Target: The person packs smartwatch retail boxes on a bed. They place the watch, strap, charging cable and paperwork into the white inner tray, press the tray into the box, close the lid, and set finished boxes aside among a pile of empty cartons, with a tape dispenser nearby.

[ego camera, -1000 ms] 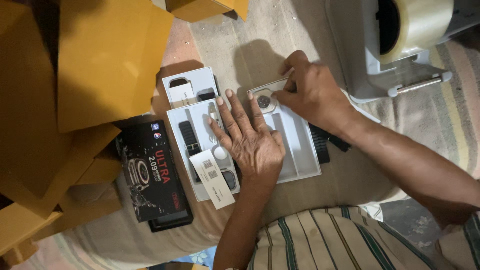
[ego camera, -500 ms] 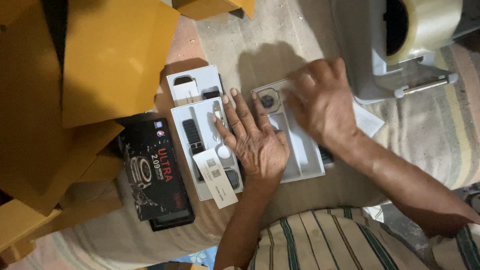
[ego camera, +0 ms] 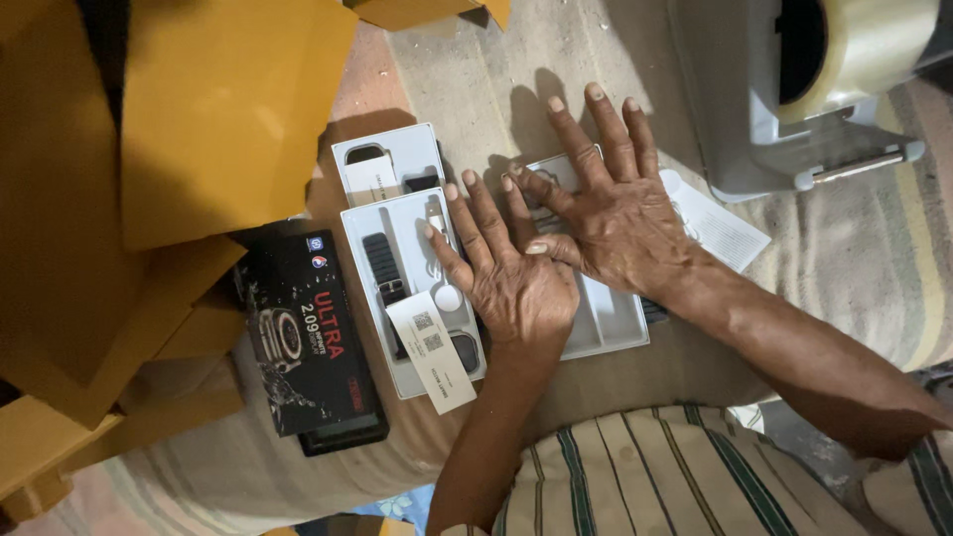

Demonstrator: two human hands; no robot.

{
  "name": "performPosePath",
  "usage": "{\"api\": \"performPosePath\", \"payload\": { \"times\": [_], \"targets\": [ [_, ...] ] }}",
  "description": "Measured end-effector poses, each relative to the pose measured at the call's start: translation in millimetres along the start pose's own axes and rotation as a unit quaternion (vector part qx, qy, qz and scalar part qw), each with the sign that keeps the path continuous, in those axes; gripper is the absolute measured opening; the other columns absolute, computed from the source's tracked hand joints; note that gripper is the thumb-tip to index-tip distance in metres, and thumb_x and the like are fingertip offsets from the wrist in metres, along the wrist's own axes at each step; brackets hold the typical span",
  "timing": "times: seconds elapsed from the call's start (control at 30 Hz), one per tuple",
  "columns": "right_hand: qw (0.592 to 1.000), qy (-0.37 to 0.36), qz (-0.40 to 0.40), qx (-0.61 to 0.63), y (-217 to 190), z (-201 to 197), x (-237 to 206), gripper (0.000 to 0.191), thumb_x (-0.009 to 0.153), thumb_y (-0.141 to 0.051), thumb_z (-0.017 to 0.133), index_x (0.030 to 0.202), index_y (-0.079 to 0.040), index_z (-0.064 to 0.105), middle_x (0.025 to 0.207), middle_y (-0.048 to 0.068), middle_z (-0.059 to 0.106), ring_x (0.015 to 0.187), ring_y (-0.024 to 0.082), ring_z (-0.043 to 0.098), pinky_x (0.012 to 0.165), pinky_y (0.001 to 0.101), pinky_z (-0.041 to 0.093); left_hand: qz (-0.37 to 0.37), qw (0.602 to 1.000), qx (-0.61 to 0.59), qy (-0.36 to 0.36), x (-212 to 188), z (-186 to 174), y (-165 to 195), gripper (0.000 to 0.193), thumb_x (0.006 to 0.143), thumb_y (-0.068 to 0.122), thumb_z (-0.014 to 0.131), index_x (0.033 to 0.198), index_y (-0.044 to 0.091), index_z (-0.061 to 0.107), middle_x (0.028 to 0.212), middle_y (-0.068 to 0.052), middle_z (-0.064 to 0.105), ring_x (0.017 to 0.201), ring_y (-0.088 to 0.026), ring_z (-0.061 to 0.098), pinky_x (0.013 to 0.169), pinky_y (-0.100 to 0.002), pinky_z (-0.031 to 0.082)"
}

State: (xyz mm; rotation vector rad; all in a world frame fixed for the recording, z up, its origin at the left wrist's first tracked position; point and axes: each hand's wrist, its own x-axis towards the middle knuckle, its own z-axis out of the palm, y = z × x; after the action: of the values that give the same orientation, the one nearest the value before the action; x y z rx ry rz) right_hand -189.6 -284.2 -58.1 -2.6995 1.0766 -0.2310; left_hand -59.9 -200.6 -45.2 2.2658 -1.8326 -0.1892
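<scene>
Whereas the right hand (ego camera: 615, 213) was curled a second ago, with its fingertips set on a small round dark piece in the upper left corner of the second white tray (ego camera: 608, 323), it is now laid out flat, with all fingers extended and spread and nothing grasped. The round piece is hidden beneath that palm, so whether it sits seated in its recess cannot be told; the pinching has given way to a flat press over the tray's upper half. The left hand (ego camera: 511, 278) has hardly been shifted: it is held open and flat, fingers fanned, across the seam between the two trays, and its back is touched by the right thumb.

The first white tray (ego camera: 362, 298) is moulded in smooth matt plastic with shallow rectangular recesses. A black ribbed strap (ego camera: 382, 260) and a small white disc (ego camera: 448, 298) are held in it, and a stiff paper card (ego camera: 430, 352) is laid slantwise over its lower end. A smaller lidded tray (ego camera: 387, 164) is placed just above. A glossy black printed box (ego camera: 308, 337) is set beside them, and flat sheets of yellow card (ego camera: 228, 109) are heaped to the left. A grey tape dispenser (ego camera: 754, 109) with a clear roll (ego camera: 874, 45) is stood on the coarse woven mat (ego camera: 844, 268).
</scene>
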Motion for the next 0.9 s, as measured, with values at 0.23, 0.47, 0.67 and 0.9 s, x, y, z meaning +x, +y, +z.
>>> {"api": "performPosePath", "payload": {
  "times": [0.23,0.47,0.67,0.9],
  "targets": [
    [1.000,0.001,0.019,-0.024,0,0,-5,0.079,0.098,-0.075,0.043,0.152,-0.021,0.063,0.172,0.023,0.014,0.157,0.048,0.000,0.126,0.0689,0.005,0.019,1.000,-0.015,0.000,-1,-4,-1,0.072,0.091,0.029,0.054,0.152,-0.008,0.045,0.166,-0.034,0.022,0.157,-0.048,0.012,0.125,-0.064,-0.001],
    [0.999,0.036,0.020,0.015,-9,1,-24,0.079,0.098,-0.067,0.042,0.162,-0.022,0.041,0.169,0.029,0.006,0.157,0.051,0.000,0.127,0.0717,0.002,0.027,0.999,-0.019,-0.003,-6,-2,-3,0.085,0.090,0.043,0.055,0.154,-0.011,0.039,0.165,-0.033,0.018,0.155,-0.047,0.008,0.122,-0.065,-0.003],
    [1.000,0.007,0.009,0.020,-29,0,-58,0.076,0.098,-0.068,0.045,0.162,-0.028,0.037,0.169,0.026,0.009,0.156,0.051,0.003,0.125,0.0720,0.006,0.030,0.999,-0.037,-0.006,-25,-4,-4,0.085,0.097,0.052,0.055,0.155,-0.009,0.041,0.168,-0.030,0.017,0.159,-0.045,0.007,0.126,-0.064,-0.002],
    [0.998,0.011,0.015,0.052,-31,-3,-56,0.085,0.091,-0.073,0.047,0.156,-0.020,0.048,0.168,0.028,0.007,0.154,0.052,0.001,0.122,0.0730,0.005,0.026,0.999,-0.023,-0.026,-29,0,-4,0.087,0.095,0.055,0.058,0.152,-0.010,0.039,0.168,-0.030,0.018,0.158,-0.045,0.008,0.125,-0.065,-0.002]
  ]
}}
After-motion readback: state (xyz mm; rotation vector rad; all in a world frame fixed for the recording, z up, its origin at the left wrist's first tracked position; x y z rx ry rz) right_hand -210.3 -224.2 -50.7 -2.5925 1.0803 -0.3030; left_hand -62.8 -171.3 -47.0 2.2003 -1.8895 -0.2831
